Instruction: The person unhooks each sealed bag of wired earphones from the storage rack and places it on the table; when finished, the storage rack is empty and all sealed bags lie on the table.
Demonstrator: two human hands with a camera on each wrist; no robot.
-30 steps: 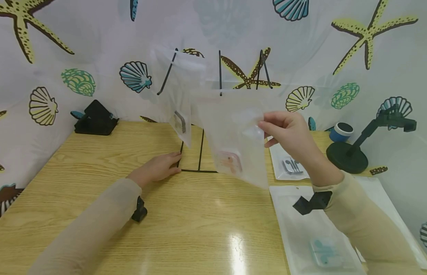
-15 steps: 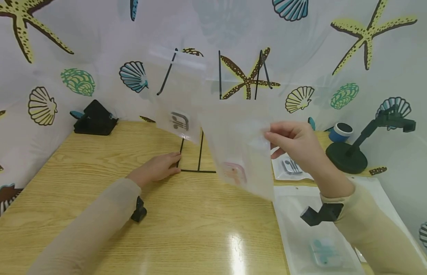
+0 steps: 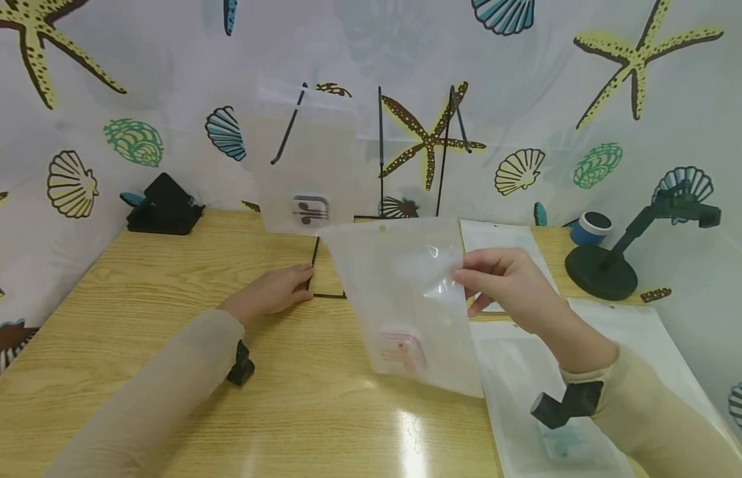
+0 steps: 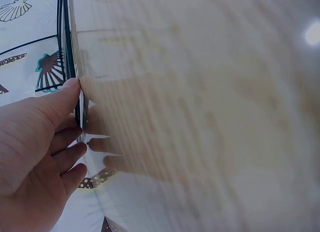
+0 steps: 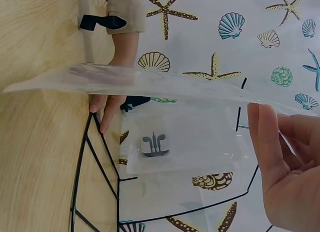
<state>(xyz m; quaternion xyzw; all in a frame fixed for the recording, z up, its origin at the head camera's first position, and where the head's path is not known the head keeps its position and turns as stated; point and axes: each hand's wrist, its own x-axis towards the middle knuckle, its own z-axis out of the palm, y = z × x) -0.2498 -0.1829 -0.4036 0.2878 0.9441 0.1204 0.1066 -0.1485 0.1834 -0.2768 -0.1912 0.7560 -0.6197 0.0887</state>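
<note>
Worktop (image 3: 137,279) bears a black wire rack (image 3: 329,296), far centre. A translucent bag (image 3: 400,302) is raised on its near side, right edge pinched by the right hand (image 3: 505,282). The left hand (image 3: 272,291), fingers relaxed, touches the rack's left base. Bag contents: 1 pink case (image 3: 403,350).

Head view: from above and behind tabletop (image 3: 167,285), facing forward and down toward patterned backdrop (image 3: 167,66); farthest back, widest; left wrist view: very close behind left hand (image 4: 40,157), skimming low along tabletop, turned sideways, patterned backdrop at left; right wrist view: close to right hand (image 5: 287,162), also turned sideways, tabletop at left, facing across past edge-on held bag (image 3: 406,299) to left hand; head and right wrist views share hung bag (image 3: 317,179); all three share black rack (image 4: 69,36), left hand.
</note>
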